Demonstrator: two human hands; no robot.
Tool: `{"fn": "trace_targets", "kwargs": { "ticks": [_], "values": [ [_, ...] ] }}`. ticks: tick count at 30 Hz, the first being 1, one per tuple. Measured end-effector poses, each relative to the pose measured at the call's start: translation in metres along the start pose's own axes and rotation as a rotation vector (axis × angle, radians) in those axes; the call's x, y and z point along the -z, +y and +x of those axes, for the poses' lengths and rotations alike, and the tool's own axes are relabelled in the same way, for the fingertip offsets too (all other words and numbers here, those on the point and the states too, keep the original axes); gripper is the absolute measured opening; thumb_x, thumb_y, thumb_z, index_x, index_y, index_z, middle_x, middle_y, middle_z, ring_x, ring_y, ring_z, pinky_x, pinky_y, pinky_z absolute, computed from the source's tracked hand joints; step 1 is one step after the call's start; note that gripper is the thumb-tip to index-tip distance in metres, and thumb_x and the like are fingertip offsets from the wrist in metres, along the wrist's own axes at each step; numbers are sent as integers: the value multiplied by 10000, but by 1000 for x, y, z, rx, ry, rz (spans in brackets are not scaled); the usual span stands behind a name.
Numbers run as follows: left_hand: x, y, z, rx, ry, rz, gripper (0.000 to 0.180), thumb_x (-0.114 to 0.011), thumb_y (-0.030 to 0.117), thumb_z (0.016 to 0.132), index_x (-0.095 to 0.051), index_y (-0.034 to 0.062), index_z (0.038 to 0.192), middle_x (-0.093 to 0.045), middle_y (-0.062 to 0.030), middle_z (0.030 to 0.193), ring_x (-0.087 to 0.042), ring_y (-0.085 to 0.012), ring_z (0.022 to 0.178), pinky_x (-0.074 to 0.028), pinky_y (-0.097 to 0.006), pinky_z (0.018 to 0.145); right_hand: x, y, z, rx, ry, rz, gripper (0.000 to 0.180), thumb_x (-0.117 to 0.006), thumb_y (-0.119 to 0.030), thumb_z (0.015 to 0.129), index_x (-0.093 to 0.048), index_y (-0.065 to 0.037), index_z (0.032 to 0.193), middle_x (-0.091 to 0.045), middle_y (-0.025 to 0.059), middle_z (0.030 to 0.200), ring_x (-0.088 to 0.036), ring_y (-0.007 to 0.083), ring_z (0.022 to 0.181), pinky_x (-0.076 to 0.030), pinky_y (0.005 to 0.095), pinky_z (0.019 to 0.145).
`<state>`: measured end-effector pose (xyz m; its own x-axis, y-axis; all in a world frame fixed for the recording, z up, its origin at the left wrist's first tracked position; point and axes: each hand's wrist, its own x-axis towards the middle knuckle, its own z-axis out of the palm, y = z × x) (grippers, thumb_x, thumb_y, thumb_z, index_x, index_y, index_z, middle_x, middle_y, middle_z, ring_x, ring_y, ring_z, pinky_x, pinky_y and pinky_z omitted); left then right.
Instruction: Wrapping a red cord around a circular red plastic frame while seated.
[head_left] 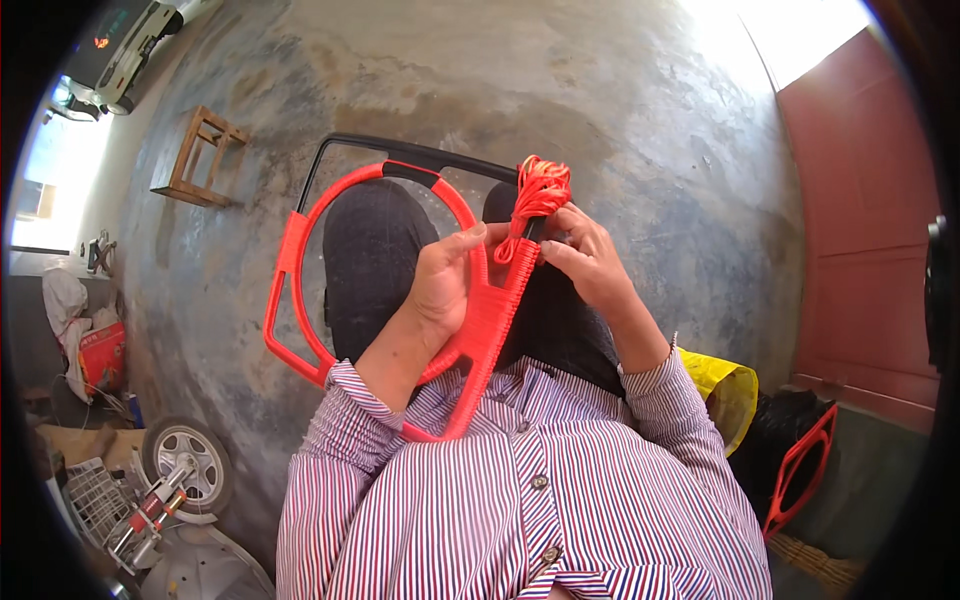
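Observation:
A black frame [420, 152] with a red round hoop [300, 230] wrapped onto it rests across my lap. My left hand [445, 285] grips the frame's bar where red cord is wound tightly around it [490, 320]. My right hand [585, 255] pinches the cord just under a small bundle of red cord [542, 190], held above the bar's upper end. Both hands sit close together over my dark trousers.
A small wooden stool [200, 155] stands on the concrete floor at upper left. A wheel [185, 455] and clutter lie at lower left. A yellow bag [725, 385], a black bag [790, 420] and another red frame [800, 465] sit at my right, near a red door [860, 220].

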<state>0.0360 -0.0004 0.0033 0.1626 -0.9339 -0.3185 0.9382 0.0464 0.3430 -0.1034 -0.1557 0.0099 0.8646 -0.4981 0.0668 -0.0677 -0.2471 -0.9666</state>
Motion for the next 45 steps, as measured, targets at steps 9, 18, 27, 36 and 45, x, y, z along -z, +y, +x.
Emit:
{"fn": "trace_targets", "kwargs": {
  "ticks": [9, 18, 27, 36, 45],
  "values": [
    [-7, -4, 0, -8, 9, 17, 556, -497, 372, 972, -519, -58, 1324, -599, -216, 1274, -600, -324, 1170, -484, -445, 1013, -20, -20, 10, -327, -126, 600, 258, -615, -120, 881, -633, 25, 1094, -679, 69, 960, -637, 136, 826, -491, 253, 722],
    [-9, -2, -6, -30, 49, 184, 452, -495, 270, 965, -545, 2, 1325, -629, -133, 1207, -603, -226, 1115, -484, -389, 983, -29, -2, 9, -324, 55, 735, 230, -631, -68, 912, -581, 53, 1101, -699, 107, 992, -665, 153, 898, -533, 298, 818],
    [-9, -2, -4, -57, 84, 218, 421, -524, 273, 943, -593, -11, 1245, -654, -125, 1133, -627, -215, 959, -501, -359, 906, -29, -12, 4, -324, 49, 700, 268, -637, -105, 938, -559, 40, 1150, -679, 97, 1044, -651, 155, 937, -510, 302, 903],
    [-5, 0, -7, -21, 54, 271, 436, -517, 276, 946, -599, -47, 1227, -666, -152, 1119, -626, -221, 994, -500, -355, 918, -16, -7, 4, -371, -53, 793, 433, -710, -151, 908, -543, 31, 1264, -625, 51, 1140, -594, 130, 1023, -465, 287, 935],
    [-3, -3, -4, 64, 55, 197, 402, -561, 248, 935, -610, -60, 1188, -663, -171, 1118, -638, -207, 1000, -525, -339, 911, -17, 2, -5, -287, 21, 701, 427, -721, -173, 911, -531, -1, 1253, -606, 18, 1108, -580, 97, 994, -472, 257, 896]
  ]
}}
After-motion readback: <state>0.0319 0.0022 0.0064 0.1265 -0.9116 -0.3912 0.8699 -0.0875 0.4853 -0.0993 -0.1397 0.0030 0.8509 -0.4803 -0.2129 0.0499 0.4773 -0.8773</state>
